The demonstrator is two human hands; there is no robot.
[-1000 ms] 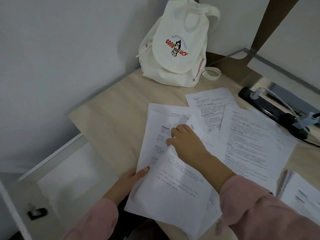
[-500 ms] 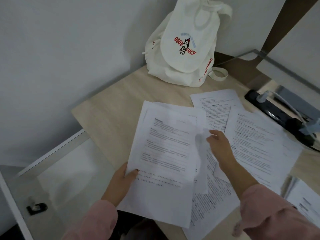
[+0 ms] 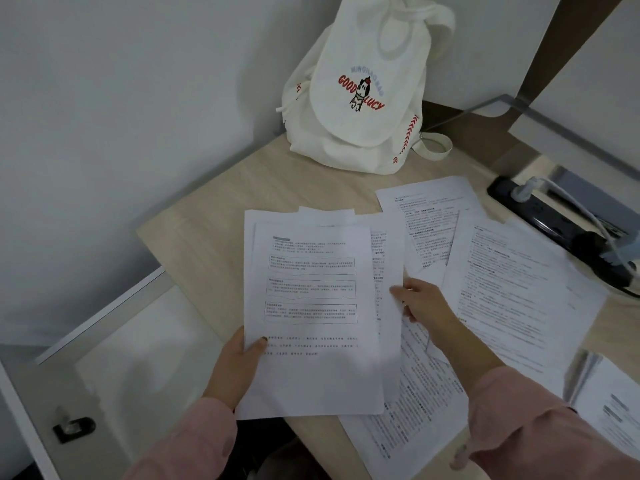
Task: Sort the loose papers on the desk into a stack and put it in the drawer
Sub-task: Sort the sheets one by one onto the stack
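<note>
A stack of white printed papers (image 3: 311,306) is lifted slightly over the desk's front left part. My left hand (image 3: 239,362) grips its lower left edge, thumb on the top sheet. My right hand (image 3: 422,306) pinches the stack's right edge. Several loose printed sheets (image 3: 519,289) lie overlapping on the wooden desk (image 3: 214,216) to the right of the stack, and one sheet (image 3: 408,420) pokes out below it. The open drawer (image 3: 138,358) is at the lower left, pale inside, with a small black object (image 3: 74,429) in it.
A white fabric backpack (image 3: 363,98) leans in the back corner against the wall. A black power strip (image 3: 561,230) with a white plug and cable lies at the right back edge. A thin booklet (image 3: 616,410) lies at the lower right.
My right hand left the top of the stack, swung right, and now holds its right edge. The stack has turned from slanted to squared upright in my left hand.
</note>
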